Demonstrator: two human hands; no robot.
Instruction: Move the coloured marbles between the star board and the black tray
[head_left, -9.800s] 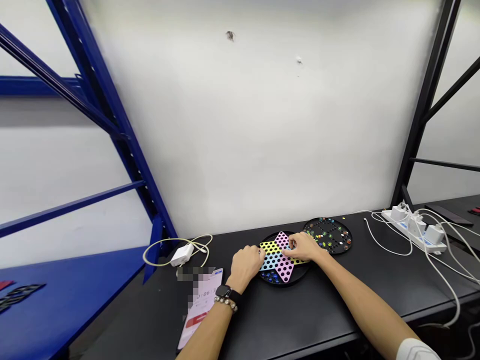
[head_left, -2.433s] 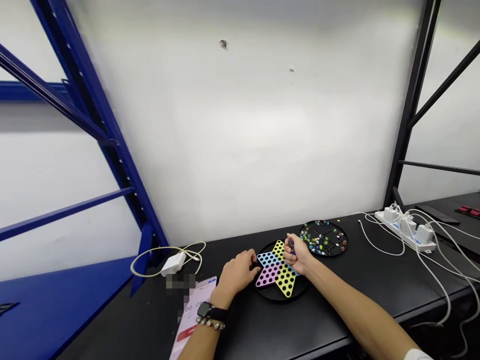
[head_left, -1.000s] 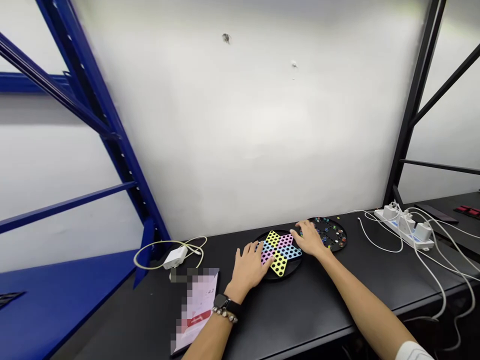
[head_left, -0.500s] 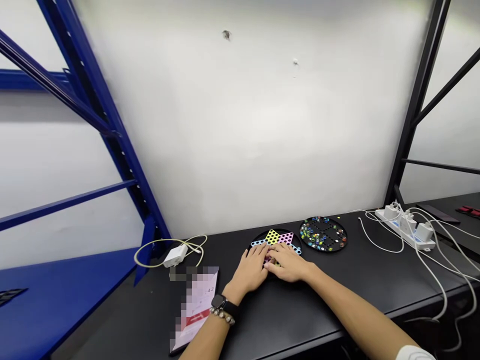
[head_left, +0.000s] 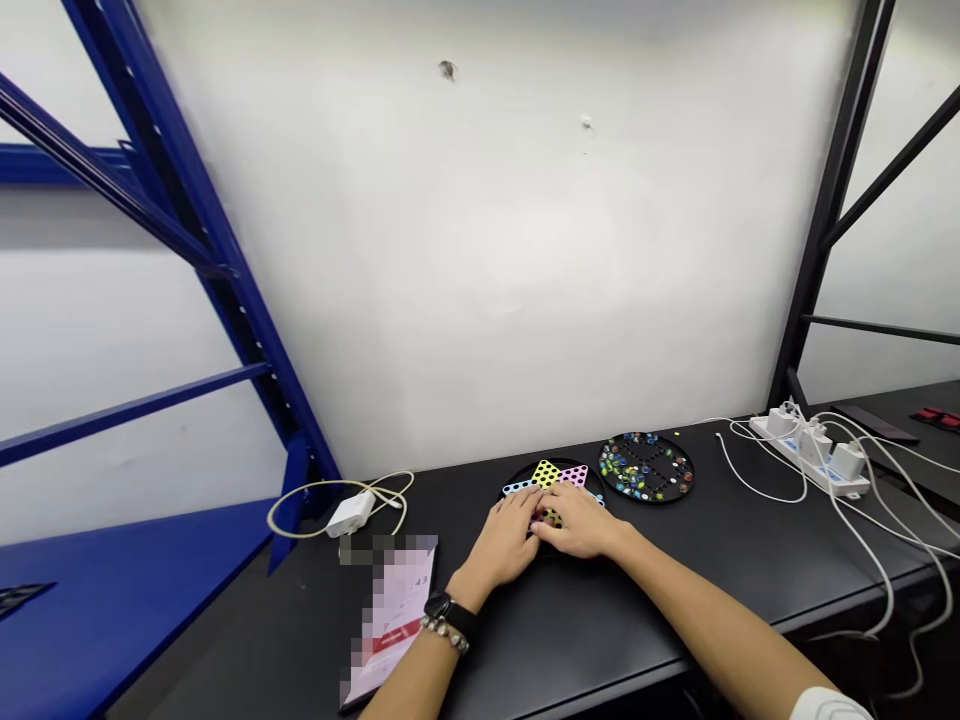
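**Chinese checkers board (head_left: 545, 472) partly covered by two hands**

The board is touched by the left hand (head_left: 504, 540) and the right hand (head_left: 576, 522), both laid palm down with their fingertips close together at its middle. Each grip is left unclosed, fingers stretched out; nothing is seen clasped. The board is set within a round black tray (head_left: 517, 471), its colours split by point: yellow at the back, pink beside it, light blue to the left and at the right edge. Rows of round black holes are shown in each point, and a yellow patch is glimpsed between the hands. The near points are hidden.

The tray is ringed by its thin dark rim. Just to its right, a second round tray (head_left: 660, 472) is scattered with coloured marbles (head_left: 616, 470), mostly along its left side. Rearward room is limited by the white wall (head_left: 510, 250). Toward the front edge, a strip of black bench (head_left: 600, 620) is left between the forearms. The left side is bounded by a phone (head_left: 397, 620) and a white charger (head_left: 351, 512); farther right, space is taken by a power strip (head_left: 810, 460) and cables.
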